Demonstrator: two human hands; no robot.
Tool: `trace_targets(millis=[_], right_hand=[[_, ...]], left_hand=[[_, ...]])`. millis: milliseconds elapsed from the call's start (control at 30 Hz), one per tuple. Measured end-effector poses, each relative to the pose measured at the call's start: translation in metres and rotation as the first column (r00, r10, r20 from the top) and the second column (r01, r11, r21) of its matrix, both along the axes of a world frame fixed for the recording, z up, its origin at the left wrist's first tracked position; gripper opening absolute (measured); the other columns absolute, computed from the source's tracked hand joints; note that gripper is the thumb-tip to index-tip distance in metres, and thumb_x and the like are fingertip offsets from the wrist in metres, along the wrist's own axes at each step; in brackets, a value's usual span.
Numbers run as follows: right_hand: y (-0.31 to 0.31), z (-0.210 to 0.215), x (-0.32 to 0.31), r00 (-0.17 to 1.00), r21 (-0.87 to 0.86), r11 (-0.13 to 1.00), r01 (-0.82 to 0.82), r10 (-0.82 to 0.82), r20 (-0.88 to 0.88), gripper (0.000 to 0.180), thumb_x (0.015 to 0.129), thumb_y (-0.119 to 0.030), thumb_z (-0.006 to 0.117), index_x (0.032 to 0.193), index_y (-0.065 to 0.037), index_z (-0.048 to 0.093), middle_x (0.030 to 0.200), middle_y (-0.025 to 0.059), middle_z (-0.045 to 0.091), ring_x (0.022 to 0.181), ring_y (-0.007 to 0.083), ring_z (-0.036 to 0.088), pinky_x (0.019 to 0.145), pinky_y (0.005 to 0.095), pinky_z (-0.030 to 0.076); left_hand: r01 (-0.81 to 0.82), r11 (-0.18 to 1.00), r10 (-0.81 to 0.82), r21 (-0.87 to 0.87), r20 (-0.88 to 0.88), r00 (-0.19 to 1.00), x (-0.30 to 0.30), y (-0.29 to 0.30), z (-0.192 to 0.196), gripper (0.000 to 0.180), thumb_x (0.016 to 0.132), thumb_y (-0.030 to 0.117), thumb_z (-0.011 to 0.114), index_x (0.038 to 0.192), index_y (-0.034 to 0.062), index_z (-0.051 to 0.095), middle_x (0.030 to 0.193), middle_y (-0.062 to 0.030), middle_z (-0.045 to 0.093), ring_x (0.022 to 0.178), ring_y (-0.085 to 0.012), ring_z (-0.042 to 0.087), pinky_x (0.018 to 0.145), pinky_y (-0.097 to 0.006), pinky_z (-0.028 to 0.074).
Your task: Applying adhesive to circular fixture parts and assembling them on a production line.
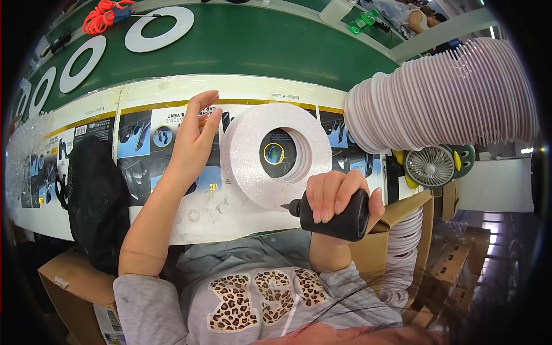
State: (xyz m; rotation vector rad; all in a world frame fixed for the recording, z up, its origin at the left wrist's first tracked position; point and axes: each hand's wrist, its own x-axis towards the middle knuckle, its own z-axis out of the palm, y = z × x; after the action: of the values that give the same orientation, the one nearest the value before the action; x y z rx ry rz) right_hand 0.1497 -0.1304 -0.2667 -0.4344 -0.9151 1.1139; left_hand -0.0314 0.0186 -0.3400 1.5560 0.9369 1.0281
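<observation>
Head view: we look down on a workbench papered with printed sheets.
Left hand: fingers straight and together, flat beside the ring at its 9 o'clock, holding nothing.
Right hand: wrapped around a black power tool, tip at the ring's 6 o'clock edge.
Ring: white glittery disc standing on the bench before us.
Progress: we judge one ring in hand; a long ring stack waits at 2 o'clock.
Containers: cardboard box at 8 o'clock, contents hidden; box at 4 o'clock holds more rings.

A white glittery foam ring lies flat near the workbench's front edge. A black handheld tool points its tip at the ring's rim.
</observation>
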Motion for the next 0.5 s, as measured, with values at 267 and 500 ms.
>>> trace_targets(millis=[267,500], right_hand=[[-0.0021,-0.0061,-0.0034,0.998,-0.048,0.998,-0.045,0.047,0.047,0.054,0.095,-0.048,0.031,0.068,-0.005,0.050,0.058,0.0071,0.051,0.053,0.0156,0.048,0.058,0.0295,0.036],[-0.0018,-0.0052,-0.0061,0.999,-0.060,0.998,-0.016,0.019,0.042,0.055,0.095,-0.048,0.031,0.067,-0.005,0.050,0.057,0.0069,0.051,0.052,0.0157,0.047,0.057,0.0295,0.036]], left_hand=[[-0.007,1.000,0.008,0.015,-0.022,1.000,0.0009,0.0004,-0.0010,0.036,0.097,0.025,0.047,0.128,0.0042,0.045,0.130,-0.0139,0.051,0.120,-0.0211,0.048,0.100,-0.033,0.037],[-0.011,1.000,0.011,0.015,-0.020,1.000,0.0004,0.0012,-0.0014,0.037,0.097,0.025,0.047,0.127,0.0041,0.045,0.129,-0.0136,0.052,0.121,-0.0210,0.048,0.100,-0.033,0.036]])
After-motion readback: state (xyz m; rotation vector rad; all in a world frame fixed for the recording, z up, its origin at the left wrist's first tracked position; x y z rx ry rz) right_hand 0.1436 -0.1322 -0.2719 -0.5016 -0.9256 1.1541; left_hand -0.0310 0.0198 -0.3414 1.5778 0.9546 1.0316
